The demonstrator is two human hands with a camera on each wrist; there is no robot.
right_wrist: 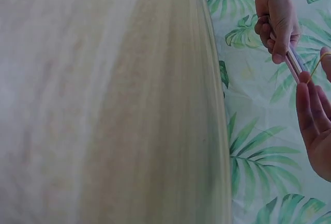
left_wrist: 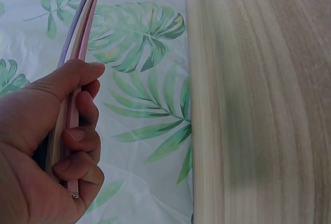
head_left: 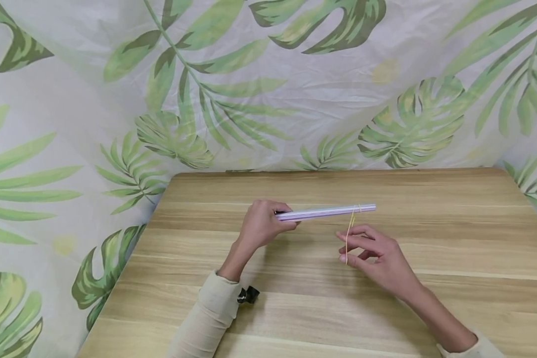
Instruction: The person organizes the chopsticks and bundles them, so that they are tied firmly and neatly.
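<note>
A slim bundle of pencils (head_left: 324,213), in purple, white and pink, is held above the table by my left hand (head_left: 263,224). In the left wrist view, the fingers of that hand curl round the pencils' lower part, and a silvery end (left_wrist: 75,195) shows under them. A yellow rubber band (head_left: 347,241) hangs from the bundle's far end, where it loops round the pencils. My right hand (head_left: 380,256) holds the band's lower loop stretched on its thumb and fingers, just below that end. In the right wrist view, its fingertips (right_wrist: 304,77) are close to the pencil ends.
Under both hands lies a wooden table (head_left: 197,209). A leaf-patterned cloth (head_left: 322,109) hangs behind it and along the left side. A small black object (head_left: 249,295) sits by the left sleeve cuff.
</note>
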